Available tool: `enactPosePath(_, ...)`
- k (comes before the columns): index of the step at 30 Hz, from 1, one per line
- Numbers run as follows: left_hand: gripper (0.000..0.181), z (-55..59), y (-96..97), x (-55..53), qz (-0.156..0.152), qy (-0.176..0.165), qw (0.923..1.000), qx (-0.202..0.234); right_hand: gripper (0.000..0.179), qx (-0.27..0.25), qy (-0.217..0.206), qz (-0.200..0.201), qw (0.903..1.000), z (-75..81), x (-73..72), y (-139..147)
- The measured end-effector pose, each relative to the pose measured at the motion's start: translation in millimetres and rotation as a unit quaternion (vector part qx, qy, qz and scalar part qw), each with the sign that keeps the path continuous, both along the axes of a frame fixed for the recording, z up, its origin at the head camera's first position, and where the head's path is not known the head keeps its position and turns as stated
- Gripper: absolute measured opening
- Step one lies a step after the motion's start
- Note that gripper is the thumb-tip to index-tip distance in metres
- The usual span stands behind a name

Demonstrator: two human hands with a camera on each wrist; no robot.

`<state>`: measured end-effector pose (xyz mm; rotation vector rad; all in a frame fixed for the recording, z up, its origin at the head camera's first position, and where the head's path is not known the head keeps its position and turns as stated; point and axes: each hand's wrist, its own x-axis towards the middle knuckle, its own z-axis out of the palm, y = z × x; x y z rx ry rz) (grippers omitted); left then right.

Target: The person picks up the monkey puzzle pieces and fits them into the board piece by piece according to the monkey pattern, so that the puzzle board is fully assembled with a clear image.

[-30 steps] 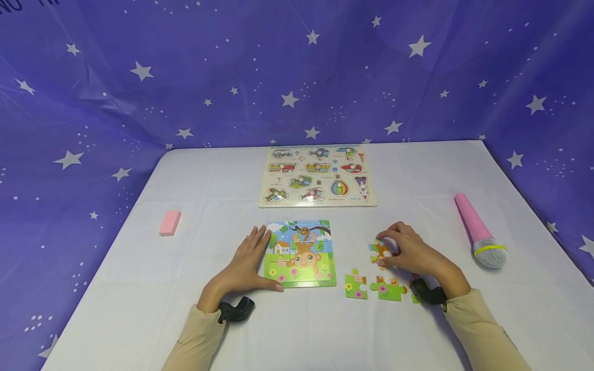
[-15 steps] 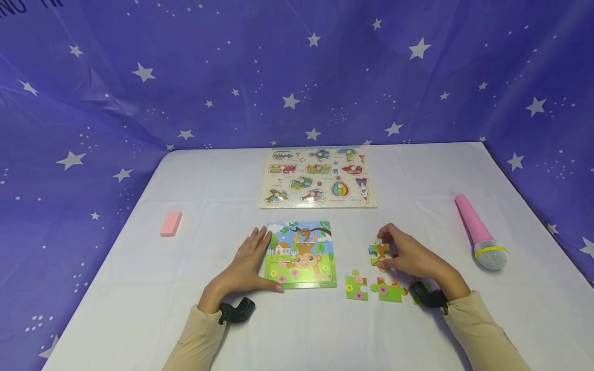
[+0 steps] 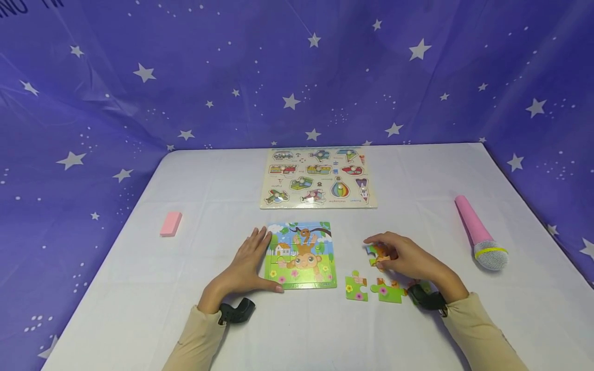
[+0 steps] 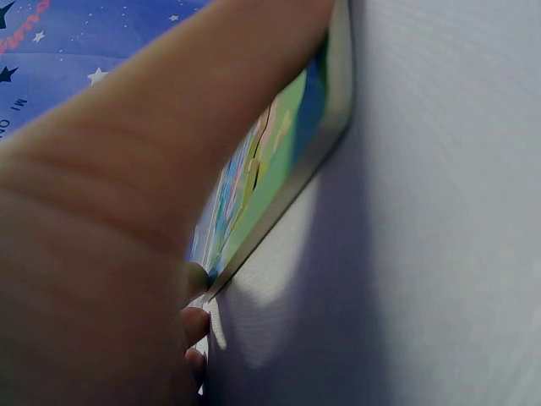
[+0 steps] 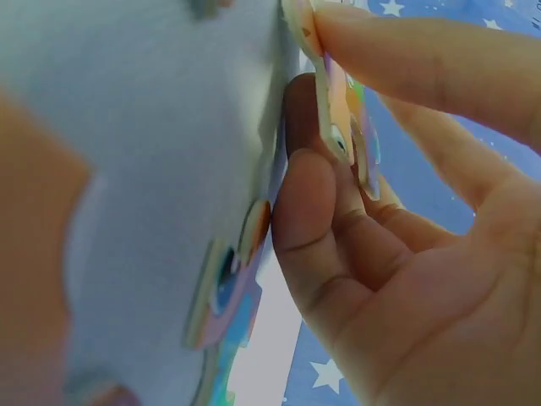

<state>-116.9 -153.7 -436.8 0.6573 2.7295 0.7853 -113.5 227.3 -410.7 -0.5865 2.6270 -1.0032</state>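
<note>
Compared with half a second ago, the right hand point(image 3: 408, 257) has its upper fingers reaching further left, covering more of the piece point(image 3: 381, 253) they pinch against the thumb, right of the board point(image 3: 301, 257). The left hand point(image 3: 246, 265) lies as before, fingers straight and spread at the board's left edge, thumb by its near edge, gripping nothing. Two loose pieces point(image 3: 356, 288) show plainly on the tabletop point(image 3: 306, 335); more is hidden behind the right wrist camera point(image 3: 426, 297). The left wrist view shows the board only at a steep slant.
</note>
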Motion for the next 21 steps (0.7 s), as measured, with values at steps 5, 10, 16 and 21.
enactPosePath(5, 0.126, 0.9, 0.1, 0.6, 0.000, 0.002, 1.0000, -0.002, 0.048, -0.006, 0.002, 0.008, 1.0000, -1.1, 0.7, 1.2)
enactPosePath(10, 0.125, 1.2, 0.3, 0.8, -0.002, 0.003, 1.0000, 0.003, 0.047, -0.001, -0.009, 0.003, 1.0000, -0.8, 1.1, 0.6)
enactPosePath(16, 0.125, -0.2, -0.3, 0.3, -0.002, 0.004, 1.0000, 0.005, 0.047, 0.003, -0.012, -0.007, 0.9999, 0.8, 1.2, -0.9)
enactPosePath(21, 0.126, 0.5, -0.2, 0.5, 0.000, -0.002, 1.0000, 0.003, 0.047, 0.001, -0.010, -0.017, 0.9998, 2.3, 1.0, -3.0)
